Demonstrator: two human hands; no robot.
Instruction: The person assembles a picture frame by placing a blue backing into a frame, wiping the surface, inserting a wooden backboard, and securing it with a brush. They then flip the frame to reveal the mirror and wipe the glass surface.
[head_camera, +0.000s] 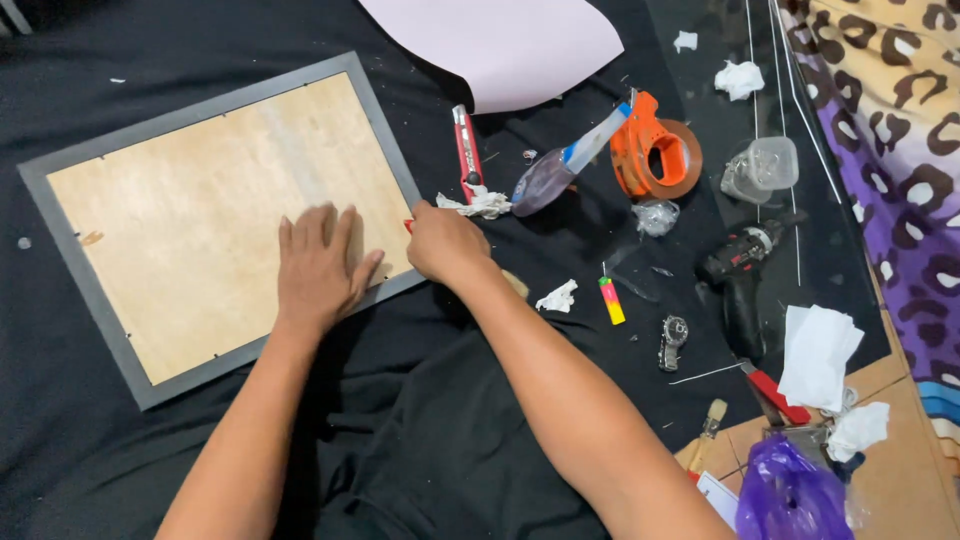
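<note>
Pressing flat and spread, the left hand steadies the plywood backing of the grey picture frame on black cloth; the right hand, fisted around a small red-tipped tool, works the frame's right edge.

Two packages noted; no labels, signs or screens seen. A clear, rounded-square plastic container lies well to the right of the right hand's grip, beyond the orange tape dispenser. A purple plastic bag, crumpled, sits far right and nearer the person, at the frame's lower edge.
</note>
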